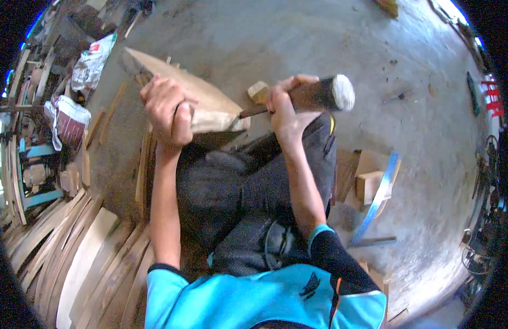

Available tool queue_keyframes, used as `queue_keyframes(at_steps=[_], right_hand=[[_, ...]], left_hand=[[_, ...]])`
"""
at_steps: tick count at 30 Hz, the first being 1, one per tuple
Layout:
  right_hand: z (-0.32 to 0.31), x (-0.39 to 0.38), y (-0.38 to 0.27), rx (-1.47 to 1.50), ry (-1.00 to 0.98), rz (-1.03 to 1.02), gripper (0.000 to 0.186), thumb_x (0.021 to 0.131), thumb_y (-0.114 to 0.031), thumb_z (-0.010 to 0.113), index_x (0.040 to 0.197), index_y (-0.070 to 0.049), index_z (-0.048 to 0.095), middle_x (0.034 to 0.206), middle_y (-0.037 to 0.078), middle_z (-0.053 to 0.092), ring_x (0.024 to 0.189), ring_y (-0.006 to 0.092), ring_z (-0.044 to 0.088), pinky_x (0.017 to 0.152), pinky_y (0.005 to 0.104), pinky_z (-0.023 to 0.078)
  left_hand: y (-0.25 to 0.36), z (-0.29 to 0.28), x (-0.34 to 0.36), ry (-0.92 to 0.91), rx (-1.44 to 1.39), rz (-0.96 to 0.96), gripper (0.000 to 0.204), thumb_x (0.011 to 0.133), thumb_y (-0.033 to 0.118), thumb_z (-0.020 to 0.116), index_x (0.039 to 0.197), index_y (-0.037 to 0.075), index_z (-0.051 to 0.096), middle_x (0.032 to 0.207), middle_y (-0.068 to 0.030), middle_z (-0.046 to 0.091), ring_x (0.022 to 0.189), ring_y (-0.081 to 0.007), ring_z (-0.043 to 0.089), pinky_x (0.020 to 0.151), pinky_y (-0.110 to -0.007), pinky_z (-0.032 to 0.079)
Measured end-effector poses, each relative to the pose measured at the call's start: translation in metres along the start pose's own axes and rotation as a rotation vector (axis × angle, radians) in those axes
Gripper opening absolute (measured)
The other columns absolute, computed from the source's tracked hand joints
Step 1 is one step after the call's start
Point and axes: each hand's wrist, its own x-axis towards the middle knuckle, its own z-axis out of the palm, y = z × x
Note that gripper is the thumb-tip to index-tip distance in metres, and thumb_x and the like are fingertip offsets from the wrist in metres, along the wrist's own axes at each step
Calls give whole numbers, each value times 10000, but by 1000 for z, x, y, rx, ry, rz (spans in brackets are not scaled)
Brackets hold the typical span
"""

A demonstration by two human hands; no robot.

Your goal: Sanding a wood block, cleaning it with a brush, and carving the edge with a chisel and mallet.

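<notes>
A thick, pale wooden board with a pointed far end lies slanting in front of my knees. My left hand is closed over its left edge; a dark, blurred part shows beyond the knuckles, and I cannot make out what it is. My right hand is wrapped round a chisel with a thick wooden handle, a dark band and a pale butt end pointing right. The chisel's narrow metal shaft points left, its tip at the board's near right end. A small wood block rests on the floor just beyond.
Long wooden strips are spread at the lower left. Sacks and a blue metal frame stand on the left. Right of my legs are wood blocks and a blue strip-like blade. A red object lies far right.
</notes>
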Motion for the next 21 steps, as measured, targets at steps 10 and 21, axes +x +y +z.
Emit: queue_keyframes(at_steps=[10,21], right_hand=[[17,-9,-26,-464,-189,-200,286,663,71,519,846,-69,348,669,32,430,534,137,442,468,228,380],[14,-11,-40,-71,-321,-34,183,705,-43,539,825,-50,401,727,30,445,621,109,438,560,216,397]], left_hand=[[5,-10,6,-55,22,-26,188,618,195,375,528,60,470,548,-90,433,624,-261,459,767,-351,312],[5,-8,2,-36,10,-30,185,627,182,366,530,62,468,556,-93,436,622,-260,454,768,-365,306]])
